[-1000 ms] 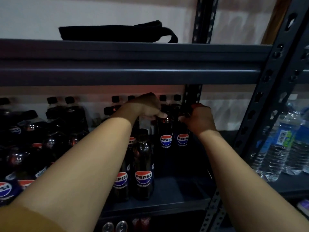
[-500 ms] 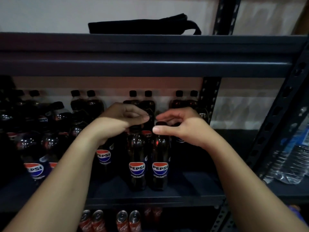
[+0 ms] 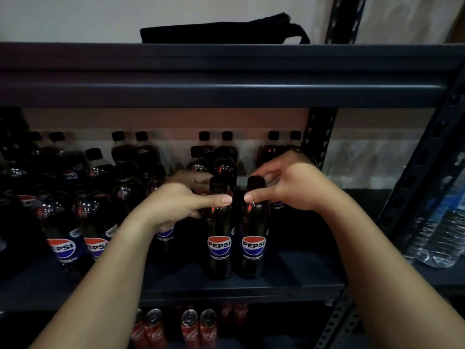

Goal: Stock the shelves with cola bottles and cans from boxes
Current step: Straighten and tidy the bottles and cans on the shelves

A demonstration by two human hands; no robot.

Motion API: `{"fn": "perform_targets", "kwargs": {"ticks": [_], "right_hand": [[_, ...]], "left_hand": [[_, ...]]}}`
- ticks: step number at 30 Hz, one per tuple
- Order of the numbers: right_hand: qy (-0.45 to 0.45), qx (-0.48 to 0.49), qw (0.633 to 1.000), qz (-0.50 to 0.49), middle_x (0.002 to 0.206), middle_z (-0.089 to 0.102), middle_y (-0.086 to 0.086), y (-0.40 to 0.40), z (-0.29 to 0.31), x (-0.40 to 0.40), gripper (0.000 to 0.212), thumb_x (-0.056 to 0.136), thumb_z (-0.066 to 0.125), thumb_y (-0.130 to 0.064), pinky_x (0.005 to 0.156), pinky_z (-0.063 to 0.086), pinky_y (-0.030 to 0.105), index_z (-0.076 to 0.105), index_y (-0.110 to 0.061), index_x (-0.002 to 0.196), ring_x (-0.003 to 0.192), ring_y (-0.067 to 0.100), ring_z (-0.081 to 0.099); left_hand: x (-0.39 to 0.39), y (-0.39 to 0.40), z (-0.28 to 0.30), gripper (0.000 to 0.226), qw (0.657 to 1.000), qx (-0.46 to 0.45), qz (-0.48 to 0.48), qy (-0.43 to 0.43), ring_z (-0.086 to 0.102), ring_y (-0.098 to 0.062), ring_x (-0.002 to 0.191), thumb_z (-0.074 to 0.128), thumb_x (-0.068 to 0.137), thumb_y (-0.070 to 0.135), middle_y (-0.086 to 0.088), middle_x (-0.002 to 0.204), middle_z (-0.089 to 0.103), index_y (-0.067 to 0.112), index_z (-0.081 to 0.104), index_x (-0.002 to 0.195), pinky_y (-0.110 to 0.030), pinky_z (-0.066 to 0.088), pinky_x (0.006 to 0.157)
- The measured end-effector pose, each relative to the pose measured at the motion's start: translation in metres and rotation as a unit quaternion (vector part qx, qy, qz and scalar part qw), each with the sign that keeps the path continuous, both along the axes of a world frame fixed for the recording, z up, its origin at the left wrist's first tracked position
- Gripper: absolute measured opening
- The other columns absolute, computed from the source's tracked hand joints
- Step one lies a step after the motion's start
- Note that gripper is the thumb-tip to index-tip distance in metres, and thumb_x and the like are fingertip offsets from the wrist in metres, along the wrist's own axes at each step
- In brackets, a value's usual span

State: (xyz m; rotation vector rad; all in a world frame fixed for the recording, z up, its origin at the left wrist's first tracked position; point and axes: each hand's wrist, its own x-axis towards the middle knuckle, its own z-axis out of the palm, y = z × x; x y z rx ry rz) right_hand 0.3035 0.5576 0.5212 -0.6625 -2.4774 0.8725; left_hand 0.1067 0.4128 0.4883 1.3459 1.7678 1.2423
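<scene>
Dark cola fills two Pepsi bottles (image 3: 236,238) pinched by both hands (image 3: 289,187).

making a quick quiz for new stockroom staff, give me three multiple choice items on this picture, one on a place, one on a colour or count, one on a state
1. Where do the red cans stand?
A. on the top shelf
B. on the shelf below the cola bottles
C. beside the water bottles

2. What colour are the caps of the cola bottles at the back?
A. black
B. white
C. yellow

3. How do the two front Pepsi bottles stand?
A. lying on their sides
B. upside down
C. upright, side by side

Answers:
1 B: the can tops show under the shelf that bears the bottles.
2 A: every cap in the back row is black.
3 C: the left bottle and the right bottle stand label forward, the left hand and right hand at their necks.
</scene>
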Motion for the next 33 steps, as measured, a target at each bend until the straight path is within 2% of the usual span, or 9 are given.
{"fn": "perform_targets", "kwargs": {"ticks": [5,7,11,15,18,23,27,31,33], "right_hand": [[-0.054,0.032,0.997,-0.040,0.088,0.076,-0.008,0.006,0.013,0.020,0.045,0.064,0.094,-0.040,0.070,0.058,0.015,0.077,-0.029,0.104,0.082,0.009,0.073],[-0.075,0.040,0.994,-0.062,0.099,0.076,-0.009,0.012,0.017,0.031,0.050,0.064,0.094,-0.041,0.063,0.053,0.008,0.077,-0.028,0.109,0.088,0.010,0.073],[-0.108,0.037,0.990,-0.086,0.097,0.077,-0.007,0.021,0.025,0.053,0.046,0.065,0.094,-0.036,0.069,0.058,0.016,0.078,-0.026,0.107,0.085,0.007,0.073],[-0.153,0.054,0.980,-0.112,0.095,0.074,-0.013,0.025,0.035,0.073,0.039,0.068,0.093,-0.032,0.057,0.048,0.006,0.076,-0.032,0.103,0.082,0.000,0.069],[-0.187,0.055,0.972,-0.131,0.090,0.067,-0.017,0.028,0.040,0.082,0.033,0.071,0.091,-0.029,0.051,0.043,0.005,0.072,-0.037,0.097,0.076,0.000,0.069],[-0.275,0.119,0.940,-0.162,0.104,0.070,-0.010,0.028,0.047,0.085,0.032,0.079,0.086,-0.027,0.078,0.055,0.026,0.073,-0.035,0.108,0.093,0.015,0.069],[-0.311,0.144,0.922,-0.181,0.113,0.069,-0.004,0.024,0.047,0.084,0.033,0.083,0.081,-0.024,0.089,0.055,0.031,0.073,-0.031,0.115,0.103,0.018,0.064],[-0.257,0.107,0.938,-0.208,0.125,0.063,-0.001,0.019,0.036,0.091,0.042,0.088,0.077,-0.017,0.091,0.051,0.030,0.065,-0.027,0.127,0.112,0.021,0.061],[-0.182,0.059,0.953,-0.234,0.126,0.063,0.001,0.016,0.022,0.095,0.049,0.091,0.073,-0.013,0.089,0.050,0.029,0.056,-0.026,0.135,0.111,0.020,0.062]], "left_hand": [[0.016,0.022,-0.010,0.087,1.000,0.014,0.009,-0.026,0.071,-0.017,0.111,0.094,0.048,0.058,0.004,0.118,0.075,0.025,0.070,0.124,-0.038,0.060,0.078],[0.026,0.033,-0.012,0.069,0.999,0.029,-0.006,-0.035,0.073,-0.018,0.106,0.098,0.052,0.051,0.004,0.110,0.077,0.025,0.075,0.112,-0.033,0.054,0.074],[0.053,0.049,-0.010,0.026,0.998,0.043,-0.034,-0.038,0.072,0.000,0.089,0.089,0.068,0.037,0.018,0.090,0.077,0.037,0.073,0.088,-0.027,0.053,0.070],[0.073,0.065,-0.011,0.024,0.996,0.055,-0.060,-0.032,0.066,0.016,0.083,0.088,0.076,0.032,0.026,0.084,0.074,0.048,0.071,0.081,-0.013,0.052,0.058],[0.086,0.075,-0.012,0.029,0.996,0.060,-0.067,-0.016,0.063,0.016,0.096,0.088,0.075,0.039,0.020,0.099,0.075,0.041,0.073,0.100,-0.013,0.049,0.065],[0.103,0.088,-0.017,0.025,0.993,0.067,-0.095,-0.027,0.057,0.029,0.078,0.087,0.079,0.035,0.046,0.073,0.062,0.047,0.065,0.086,-0.020,0.050,0.071],[0.110,0.095,-0.020,0.023,0.993,0.075,-0.086,-0.012,0.058,0.025,0.090,0.087,0.078,0.041,0.039,0.082,0.068,0.048,0.068,0.088,-0.022,0.053,0.091],[0.116,0.093,-0.026,0.028,0.992,0.102,-0.075,-0.021,0.052,0.022,0.089,0.087,0.078,0.041,0.037,0.086,0.058,0.051,0.061,0.082,-0.008,0.040,0.081],[0.116,0.096,-0.033,0.019,0.991,0.116,-0.062,-0.017,0.058,0.022,0.088,0.085,0.079,0.043,0.031,0.086,0.069,0.045,0.069,0.088,-0.008,0.041,0.081]]}}
